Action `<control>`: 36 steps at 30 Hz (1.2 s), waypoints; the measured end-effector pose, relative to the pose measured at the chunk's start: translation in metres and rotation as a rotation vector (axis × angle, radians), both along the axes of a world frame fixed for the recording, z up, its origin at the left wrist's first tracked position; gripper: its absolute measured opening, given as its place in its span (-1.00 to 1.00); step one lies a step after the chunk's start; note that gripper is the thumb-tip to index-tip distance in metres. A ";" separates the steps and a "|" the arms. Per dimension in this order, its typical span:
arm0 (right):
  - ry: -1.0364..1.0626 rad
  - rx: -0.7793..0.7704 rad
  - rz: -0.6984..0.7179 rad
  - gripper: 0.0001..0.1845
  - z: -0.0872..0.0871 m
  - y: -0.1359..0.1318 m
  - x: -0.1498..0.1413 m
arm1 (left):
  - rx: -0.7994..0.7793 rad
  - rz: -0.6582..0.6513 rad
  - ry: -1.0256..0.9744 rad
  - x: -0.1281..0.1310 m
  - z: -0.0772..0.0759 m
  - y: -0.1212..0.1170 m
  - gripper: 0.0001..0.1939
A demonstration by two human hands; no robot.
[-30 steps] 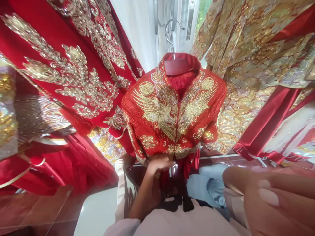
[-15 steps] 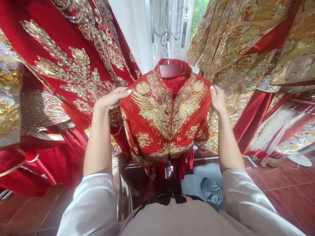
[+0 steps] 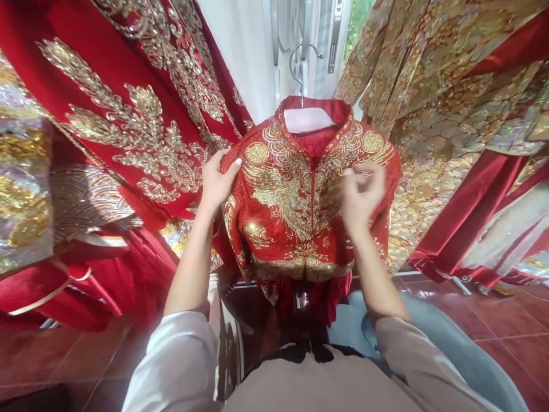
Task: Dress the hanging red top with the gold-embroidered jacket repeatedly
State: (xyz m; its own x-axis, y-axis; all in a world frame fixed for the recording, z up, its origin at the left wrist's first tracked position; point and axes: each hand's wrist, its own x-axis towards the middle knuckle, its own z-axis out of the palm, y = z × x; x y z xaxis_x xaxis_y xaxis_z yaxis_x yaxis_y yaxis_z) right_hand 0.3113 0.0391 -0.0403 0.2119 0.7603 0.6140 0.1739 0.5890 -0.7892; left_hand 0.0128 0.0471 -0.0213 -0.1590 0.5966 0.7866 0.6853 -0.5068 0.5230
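A red jacket with gold phoenix embroidery and a stand collar hangs in front of me. Inside its collar shows a pale hanger with a silver hook. At the shoulder on the left, my left hand pinches the cloth between thumb and fingers. My right hand is over the chest on the right side, a little blurred. Its fingers are loosely curled with the thumb apart, and I see nothing in them. Whether it touches the embroidery I cannot tell.
A red gown with gold beadwork hangs on the left. Gold patterned garments hang on the right. Behind the jacket stands a white door frame. Below are a grey-blue rounded seat or cushion and a red tiled floor.
My right hand has let go of the shoulder on the right and moved inward over the chest. The left hand still grips its shoulder. The jacket appears further right in view.
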 end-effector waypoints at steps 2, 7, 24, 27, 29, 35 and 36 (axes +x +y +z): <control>0.086 0.028 0.066 -0.80 -0.001 -0.013 -0.036 | -0.020 -0.018 0.000 -0.002 0.001 -0.003 -0.58; 0.236 -0.052 0.079 -0.78 -0.020 -0.009 -0.067 | -0.025 0.002 0.011 -0.004 0.001 -0.005 -0.44; 0.469 -0.173 0.113 -0.76 -0.028 0.008 -0.073 | 0.119 0.054 -0.011 0.005 -0.006 -0.005 -0.43; 0.513 -0.186 0.127 -0.73 -0.062 0.001 -0.066 | 0.144 0.029 -0.018 0.004 -0.007 -0.003 -0.39; 0.529 -0.238 0.131 -0.71 -0.096 -0.012 -0.057 | 0.155 0.019 -0.021 0.004 -0.006 -0.003 -0.36; 0.389 -0.653 0.044 -0.72 -0.216 -0.088 -0.031 | 0.189 0.056 0.065 0.008 -0.008 -0.012 -0.44; 0.369 -0.676 0.027 -0.73 -0.231 -0.100 -0.028 | 0.199 0.074 0.093 0.010 -0.009 -0.016 -0.45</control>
State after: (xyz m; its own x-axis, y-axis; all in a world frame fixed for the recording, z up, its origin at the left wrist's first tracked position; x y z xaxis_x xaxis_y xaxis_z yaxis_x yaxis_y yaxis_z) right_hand 0.2834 -0.0611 -0.2713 0.2884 0.9530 -0.0926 -0.1779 -0.0417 -0.9832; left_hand 0.0233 0.0314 -0.0299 -0.1178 0.4178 0.9009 0.7652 -0.5401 0.3505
